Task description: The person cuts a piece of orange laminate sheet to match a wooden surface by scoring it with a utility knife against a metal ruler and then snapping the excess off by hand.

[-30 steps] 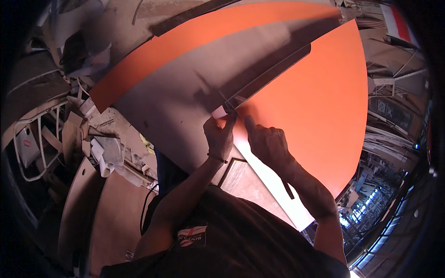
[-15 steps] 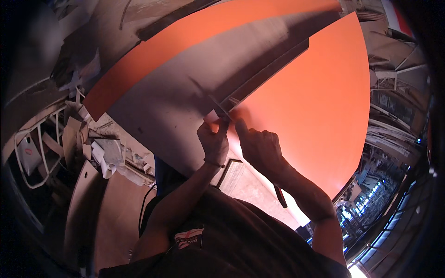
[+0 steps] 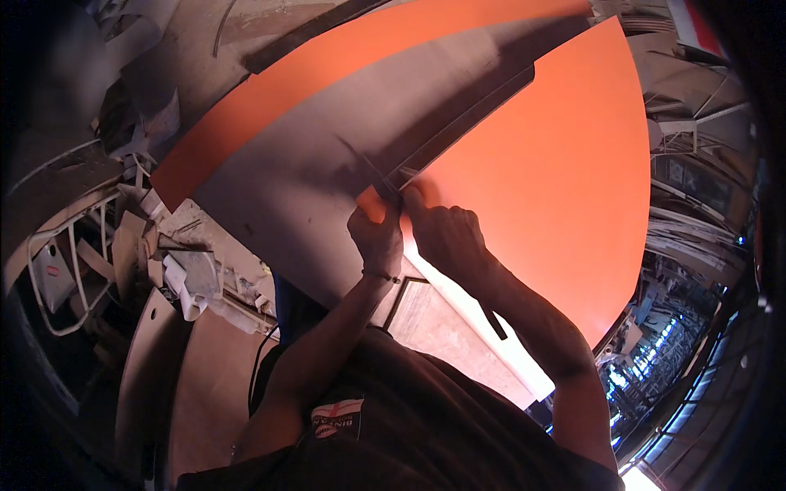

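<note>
While the left hand pinches a small orange piece, fingers closed | right hand curled just beside it, cannot tell what it grips | orange sheet spreads rightward from the fingertips, grey-brown panel leftward

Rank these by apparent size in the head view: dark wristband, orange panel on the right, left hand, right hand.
1. Orange panel
2. Right hand
3. Left hand
4. Dark wristband
</note>
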Tool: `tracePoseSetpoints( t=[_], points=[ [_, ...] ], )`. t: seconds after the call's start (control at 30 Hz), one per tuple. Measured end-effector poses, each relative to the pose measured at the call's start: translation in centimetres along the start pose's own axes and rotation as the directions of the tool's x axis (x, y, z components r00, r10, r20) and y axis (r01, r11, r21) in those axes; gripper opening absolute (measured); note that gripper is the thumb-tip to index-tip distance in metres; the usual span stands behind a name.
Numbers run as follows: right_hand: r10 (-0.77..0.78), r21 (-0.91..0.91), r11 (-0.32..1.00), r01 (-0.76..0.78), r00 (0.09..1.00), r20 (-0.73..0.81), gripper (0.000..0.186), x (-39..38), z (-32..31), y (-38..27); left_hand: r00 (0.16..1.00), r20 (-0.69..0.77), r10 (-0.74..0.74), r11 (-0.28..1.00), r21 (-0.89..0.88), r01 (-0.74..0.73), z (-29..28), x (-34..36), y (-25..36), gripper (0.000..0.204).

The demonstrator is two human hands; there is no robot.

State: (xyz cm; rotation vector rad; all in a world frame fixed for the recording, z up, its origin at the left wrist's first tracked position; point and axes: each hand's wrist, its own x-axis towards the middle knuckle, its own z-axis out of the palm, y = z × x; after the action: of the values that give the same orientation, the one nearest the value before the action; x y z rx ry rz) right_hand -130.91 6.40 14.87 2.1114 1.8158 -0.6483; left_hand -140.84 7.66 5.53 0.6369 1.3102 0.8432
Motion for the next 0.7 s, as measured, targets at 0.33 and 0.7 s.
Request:
tracePoseSetpoints(
  t=[0.33, 0.7],
  points=[
    [-0.115, 0.126, 0.985, 0.115, 0.993, -0.007, 0.034, 0.9, 1.0, 1.3, 0.984, 0.049, -0.172, 0.864, -0.473, 0.174, 0.3, 0.9, -3.9, 0.036],
    [-0.081, 0.488, 0.872, -0.039, 0.972, 0.222, 0.05, -3.6, -1.6, 4.7, 0.816, 0.449, -0.364, 0.799, -0.298, 0.522, 0.4, 1.9, -1.1, 0.079]
  ],
)
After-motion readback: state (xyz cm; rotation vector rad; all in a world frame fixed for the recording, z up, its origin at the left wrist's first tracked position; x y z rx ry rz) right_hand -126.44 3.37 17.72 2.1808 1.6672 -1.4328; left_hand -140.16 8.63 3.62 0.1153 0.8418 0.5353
